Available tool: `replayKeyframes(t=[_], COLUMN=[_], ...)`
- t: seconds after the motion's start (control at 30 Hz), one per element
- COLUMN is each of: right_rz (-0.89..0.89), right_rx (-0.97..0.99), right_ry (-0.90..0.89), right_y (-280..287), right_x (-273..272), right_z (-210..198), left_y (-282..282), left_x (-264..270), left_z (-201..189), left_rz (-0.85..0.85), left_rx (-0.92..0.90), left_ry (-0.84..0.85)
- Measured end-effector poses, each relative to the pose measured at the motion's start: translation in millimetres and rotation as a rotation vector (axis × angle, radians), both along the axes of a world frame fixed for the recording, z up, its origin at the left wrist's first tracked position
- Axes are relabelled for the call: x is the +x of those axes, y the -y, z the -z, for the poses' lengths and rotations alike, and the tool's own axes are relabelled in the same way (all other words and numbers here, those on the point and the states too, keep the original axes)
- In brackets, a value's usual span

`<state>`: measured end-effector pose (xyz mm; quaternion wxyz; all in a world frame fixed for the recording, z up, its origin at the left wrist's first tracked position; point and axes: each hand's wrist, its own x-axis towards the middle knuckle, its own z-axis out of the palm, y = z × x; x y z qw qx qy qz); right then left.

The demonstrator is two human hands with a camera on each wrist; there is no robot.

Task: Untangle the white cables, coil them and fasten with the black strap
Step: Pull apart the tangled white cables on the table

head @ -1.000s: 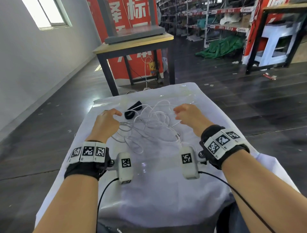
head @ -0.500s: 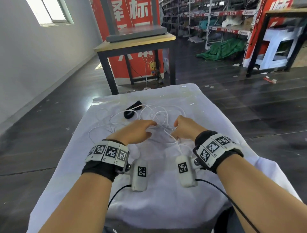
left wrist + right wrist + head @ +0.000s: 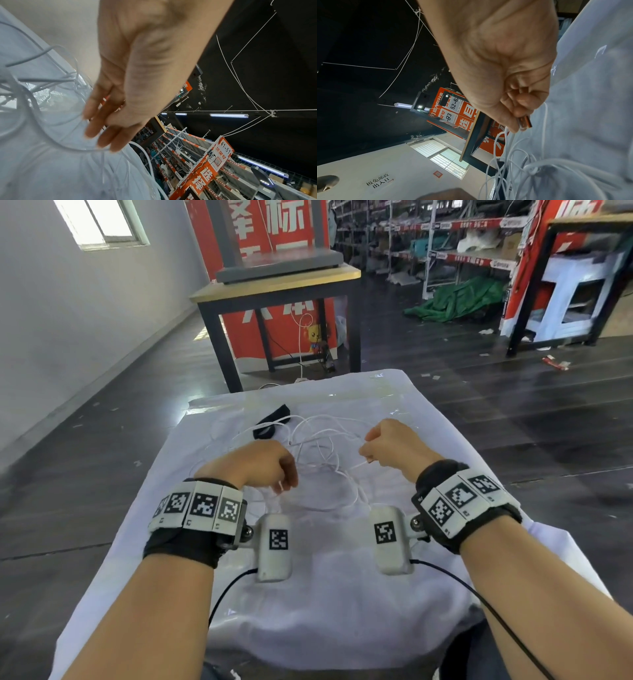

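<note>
Two hands work the tangle. The right hand (image 3: 505, 75) pinches a plug (image 3: 524, 121); the left hand (image 3: 130, 83) curls its fingers round a strand. The white cables (image 3: 322, 446) lie looped between them, with the black strap (image 3: 270, 422) at 11 o'clock. Best practice is probably to feed the plug back through each loop without tugging, which would tighten knots.

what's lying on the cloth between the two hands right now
In the head view, a loose tangle of white cables lies on the cloth between the left hand and right hand. The black strap sits farther back.
</note>
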<state>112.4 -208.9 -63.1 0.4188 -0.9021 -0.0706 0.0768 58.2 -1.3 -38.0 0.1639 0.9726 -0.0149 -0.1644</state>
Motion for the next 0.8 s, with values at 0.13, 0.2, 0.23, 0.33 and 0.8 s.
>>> replayKeyframes(t=[0.13,0.2,0.23,0.33,0.8], right_rz=[-0.113,-0.12,-0.125,-0.173,-0.09], right_rx=[0.066,0.139,0.181,0.292,0.282], right_ry=[-0.064,-0.05,-0.043,-0.043,0.077], right_y=[-2.4,-3.1,-4.0,-5.9,-8.0], right_x=[-5.5,-8.2,-9.5,-13.4,-8.0], right_z=[-0.7,-3.2,-5.7,-13.0,-5.7], left_y=[-9.0,-13.5,-15.5,-17.0,0.0], left_x=[3.8,5.5,6.4,12.0,4.8], left_z=[-2.3,3.6,7.3,20.1,-11.0], left_rz=[-0.196,-0.244,-0.242,-0.146,-0.135], left_rx=[-0.027,0.009,0.038,0.085,-0.244], left_ry=[0.389,0.408,0.375,0.279,0.699])
